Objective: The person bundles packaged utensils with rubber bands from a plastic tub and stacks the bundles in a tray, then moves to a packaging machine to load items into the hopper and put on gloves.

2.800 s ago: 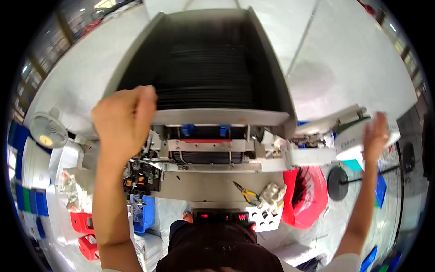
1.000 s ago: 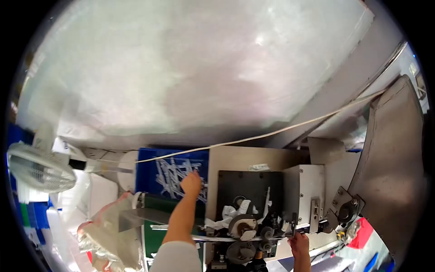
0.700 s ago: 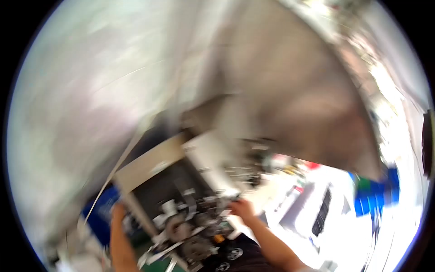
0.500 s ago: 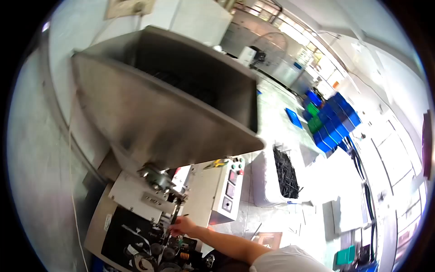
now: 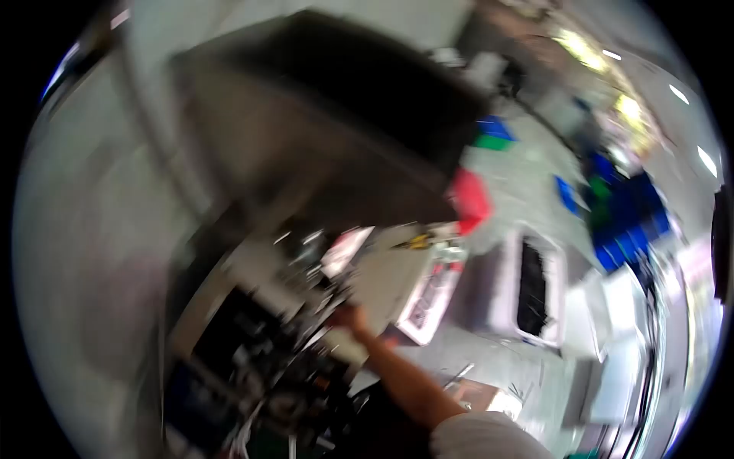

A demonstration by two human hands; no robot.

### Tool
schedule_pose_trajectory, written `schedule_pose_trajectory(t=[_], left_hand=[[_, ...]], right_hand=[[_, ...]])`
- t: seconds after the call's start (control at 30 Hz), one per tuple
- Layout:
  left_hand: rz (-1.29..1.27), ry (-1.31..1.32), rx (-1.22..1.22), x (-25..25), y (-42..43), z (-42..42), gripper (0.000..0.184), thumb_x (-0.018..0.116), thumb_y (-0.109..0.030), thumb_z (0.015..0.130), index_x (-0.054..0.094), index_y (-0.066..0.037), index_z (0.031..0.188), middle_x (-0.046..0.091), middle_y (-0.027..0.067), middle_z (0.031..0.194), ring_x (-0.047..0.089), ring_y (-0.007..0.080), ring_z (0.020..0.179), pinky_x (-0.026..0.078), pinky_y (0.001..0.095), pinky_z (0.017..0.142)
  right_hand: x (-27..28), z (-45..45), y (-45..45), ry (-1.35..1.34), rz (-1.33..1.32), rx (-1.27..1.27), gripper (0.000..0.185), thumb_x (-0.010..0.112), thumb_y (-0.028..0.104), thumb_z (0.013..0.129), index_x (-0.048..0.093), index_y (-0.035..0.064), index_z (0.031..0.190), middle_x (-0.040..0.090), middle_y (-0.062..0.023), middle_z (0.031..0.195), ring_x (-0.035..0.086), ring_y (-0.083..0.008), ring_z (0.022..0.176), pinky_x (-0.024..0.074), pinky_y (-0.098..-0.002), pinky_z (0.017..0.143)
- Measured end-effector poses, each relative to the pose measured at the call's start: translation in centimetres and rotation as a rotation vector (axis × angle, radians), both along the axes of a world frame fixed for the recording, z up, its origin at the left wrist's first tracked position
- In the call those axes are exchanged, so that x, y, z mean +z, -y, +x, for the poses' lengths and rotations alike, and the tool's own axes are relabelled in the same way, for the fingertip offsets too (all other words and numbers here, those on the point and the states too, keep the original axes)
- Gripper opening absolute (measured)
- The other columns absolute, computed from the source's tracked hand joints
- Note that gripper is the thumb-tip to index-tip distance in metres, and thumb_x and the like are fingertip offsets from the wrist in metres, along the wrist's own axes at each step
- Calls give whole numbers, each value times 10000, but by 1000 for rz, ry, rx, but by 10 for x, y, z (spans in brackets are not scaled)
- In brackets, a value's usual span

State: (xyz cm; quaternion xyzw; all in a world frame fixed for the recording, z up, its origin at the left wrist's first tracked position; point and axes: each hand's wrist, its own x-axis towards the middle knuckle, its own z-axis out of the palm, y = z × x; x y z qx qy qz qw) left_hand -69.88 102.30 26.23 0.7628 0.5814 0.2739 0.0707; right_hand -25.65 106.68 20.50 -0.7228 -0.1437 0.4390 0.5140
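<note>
My right hand [image 5: 348, 317] reaches in from the lower right, beyond a light sleeve [image 5: 485, 437]. It is at the metal feed parts of a machine [image 5: 367, 279], below a large metal hopper [image 5: 321, 172]. Motion blur smears the fingers, so I cannot make out whether they hold anything. Dark mechanical parts [image 5: 287, 394] lie below and left of the hand. My left hand is out of view.
A control panel [image 5: 432, 298] stands right of the hand, with a yellow-handled tool [image 5: 417, 242] near its top. Farther right is a white bin [image 5: 558, 287] holding dark thin pieces [image 5: 531, 287]. Blue crates [image 5: 634, 218] are stacked behind. A red object [image 5: 470, 200] shows beside the hopper.
The view has swung and blurred, shifting the machine's hopper and the bin rightward in the picture. A red object has come into view behind the hopper. My right hand remains at the feed parts.
</note>
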Motion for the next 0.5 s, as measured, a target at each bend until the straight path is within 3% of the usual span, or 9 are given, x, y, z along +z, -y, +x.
schedule_pose_trajectory(t=[0.03, 0.1, 0.17, 0.23, 0.3, 0.37, 0.4, 0.43, 0.5], left_hand=[[-127, -36, 4, -22, 17, -21, 207, 539, -197, 832, 521, -30, 953, 525, 130, 836, 511, 255, 729, 435, 336, 585], [-422, -4, 55, -28, 39, -28, 447, 686, -110, 668, 478, -31, 1056, 503, 175, 1051, 474, 343, 1010, 396, 379, 841], [-372, -94, -15, -6, 37, -5, 484, 684, -107, 663, 454, -32, 1083, 485, 178, 1084, 466, 356, 1014, 397, 402, 839], [-370, -77, 21, -11, 40, -7, 482, 681, -113, 668, 452, -30, 1084, 478, 178, 1099, 465, 355, 1016, 396, 404, 842], [-364, -42, 20, -18, 38, -2, 479, 677, -118, 673, 450, -28, 1085, 472, 179, 1115, 463, 353, 1019, 394, 406, 846], [-253, -102, 151, -17, 37, 0, 487, 677, -120, 670, 448, -38, 1092, 467, 179, 1114, 462, 351, 1025, 386, 399, 862], [-202, -147, 141, -17, 34, 2, 477, 681, -115, 656, 457, -55, 1072, 480, 158, 1085, 472, 339, 1002, 392, 402, 829], [-197, -149, 153, -19, 33, 0, 477, 681, -115, 656, 457, -55, 1072, 480, 158, 1085, 472, 339, 1002, 392, 402, 829], [-270, -241, 59, -26, 27, -4, 449, 681, -117, 640, 474, -67, 1036, 499, 129, 1051, 483, 313, 977, 396, 403, 774]], right_hand=[[-17, 20, 7, 59, 77, 80, 183, 541, 144, 799, 596, -27, 763, 619, -152, 681, 621, -213, 618, 504, -331, 568], [-9, 54, 6, 157, -6, 135, 157, 519, 125, 804, 585, -13, 768, 620, -142, 766, 619, -197, 642, 515, -331, 589], [21, 67, 3, -1, 39, -77, 139, 480, 96, 832, 546, -25, 851, 614, -134, 779, 621, -196, 665, 539, -304, 615], [46, 69, 8, -109, 1, -8, 146, 491, 102, 826, 536, -35, 849, 611, -139, 761, 618, -206, 644, 534, -270, 590], [52, 58, 8, -96, -42, -10, 191, 465, 152, 817, 509, -30, 853, 607, -142, 739, 599, -230, 652, 517, -346, 676], [51, 40, 10, -209, 164, -174, 173, 437, 153, 810, 495, -6, 844, 598, -142, 731, 589, -240, 657, 504, -367, 697], [31, 45, 11, -235, 283, -290, 140, 424, 137, 806, 477, 9, 826, 571, -127, 693, 578, -257, 637, 509, -368, 675], [40, 36, 9, -185, 303, -569, 111, 419, 126, 806, 476, 33, 786, 511, -67, 611, 521, -181, 526, 477, -301, 496], [37, 48, 20, -213, 242, -576, 76, 448, 112, 801, 486, 57, 766, 452, -11, 567, 407, -106, 425, 318, -225, 338]])
